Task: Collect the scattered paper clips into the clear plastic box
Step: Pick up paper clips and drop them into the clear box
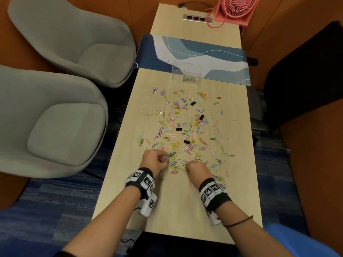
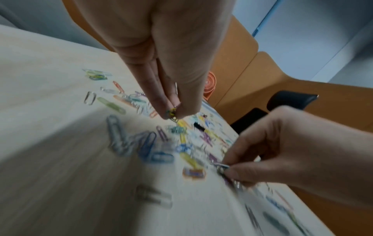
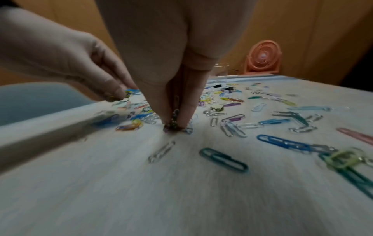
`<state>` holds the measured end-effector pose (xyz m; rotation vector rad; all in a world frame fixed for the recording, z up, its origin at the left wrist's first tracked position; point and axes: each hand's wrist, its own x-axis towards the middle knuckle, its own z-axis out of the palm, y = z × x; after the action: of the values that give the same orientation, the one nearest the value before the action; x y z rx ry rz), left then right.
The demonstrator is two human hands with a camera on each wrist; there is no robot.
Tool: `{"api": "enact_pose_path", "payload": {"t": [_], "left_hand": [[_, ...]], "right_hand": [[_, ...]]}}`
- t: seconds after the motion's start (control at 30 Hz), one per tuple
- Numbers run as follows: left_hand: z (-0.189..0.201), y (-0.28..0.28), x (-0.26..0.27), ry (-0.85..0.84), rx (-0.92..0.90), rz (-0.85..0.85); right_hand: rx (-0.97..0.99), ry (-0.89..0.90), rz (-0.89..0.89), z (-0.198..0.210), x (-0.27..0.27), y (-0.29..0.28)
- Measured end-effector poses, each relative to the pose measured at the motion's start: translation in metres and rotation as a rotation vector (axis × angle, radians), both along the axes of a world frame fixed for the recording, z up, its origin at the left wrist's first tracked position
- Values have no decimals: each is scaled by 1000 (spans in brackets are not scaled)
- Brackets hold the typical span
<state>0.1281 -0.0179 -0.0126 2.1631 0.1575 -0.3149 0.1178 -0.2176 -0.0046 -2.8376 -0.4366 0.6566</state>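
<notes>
**Both hands pinching clips at the near edge of the scatter**

A long pale wooden table [image 1: 232, 182] carries a wide scatter of coloured wire paper clips [image 1: 185, 130], lying flat and pointing every way, with no shared long axis. Four small black binder clips [image 1: 179, 128] sit among them, mixed into the middle of the spread. Beyond the scatter lies a blue and white patterned mat [image 1: 222, 58] across the table, and at the far end stands a coral-pink desk fan [image 1: 235, 8]. Two grey upholstered chairs [image 1: 61, 112] stand to the left of the table.

The clear plastic box [image 1: 186, 72] stands upright at the near edge of the mat, just beyond the farthest clips, well apart from both hands; a few coloured clips already lie in its bottom.

The left hand [image 1: 155, 161] is at the near left of the scatter, thumb and fingertips pressed narrowly together on a small bunch of green and yellow clips [image 2: 172, 114], held just above the table and pointing toward the pile. The right hand [image 1: 196, 170], just beside it, has its fingertips closed tight on a cluster of clips [image 3: 175, 124] that touches the tabletop. Loose clips lie all around both hands.
</notes>
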Motion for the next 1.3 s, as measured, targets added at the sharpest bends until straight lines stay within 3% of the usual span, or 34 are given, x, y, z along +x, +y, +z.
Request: {"api": "enact_pose_path", "payload": {"t": [0.13,0.23,0.37,0.63,0.77,0.97,1.13,1.3], "left_hand": [[16,4,17,11,-80,-11],[29,5,33,-16,-162,39],[49,7,69,-27,-235,76],[107,-4,206,-178,-346,94],[121,-17,283,-257,-383,105],[102,-39,374,-307,-328,101],[63,-57,415,-314,-235,52],[36,-72,426,-326,-188,-9]], "right_hand": [[335,52,-376,2,14,-23],[639,253,-664,12,26,-39],[870,471,-738,32,53,-51],[1299,523,-827,100,166,-56],[1395,491,-827,115,235,-53],[1525,193,-948,108,343,-49],[1281,-61,-895,79,402,-43],[1082,-206,-768,44,429,-40]]}}
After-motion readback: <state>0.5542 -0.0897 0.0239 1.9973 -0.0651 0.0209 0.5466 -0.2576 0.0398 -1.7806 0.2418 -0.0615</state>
